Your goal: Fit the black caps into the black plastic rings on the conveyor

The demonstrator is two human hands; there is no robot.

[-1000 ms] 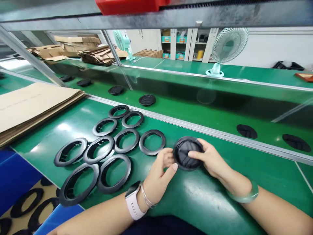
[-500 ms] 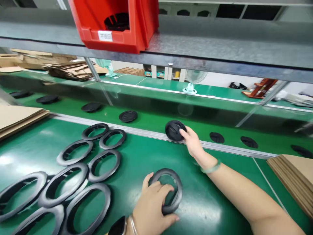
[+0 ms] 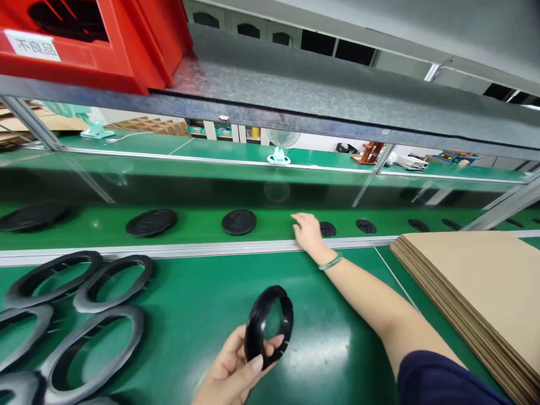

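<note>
forward: right hand (image 3: 309,235) outstretched over green strip (image 3: 274,225), fingers (image 3: 297,218) apart; left hand (image 3: 234,374), fingers (image 3: 248,370) clamped on black ring (image 3: 255,329).

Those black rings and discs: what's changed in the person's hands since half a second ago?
The left hand has raised the black ring it was touching and tipped it up on edge. The right hand has let go of its black disc, probably the one now lying left of it. The view swung right. The other rings still lie on the table.

The left hand (image 3: 231,371) grips low — the right hand (image 3: 309,235) reaches forward, fingers (image 3: 301,218) seemingly loose.
</note>
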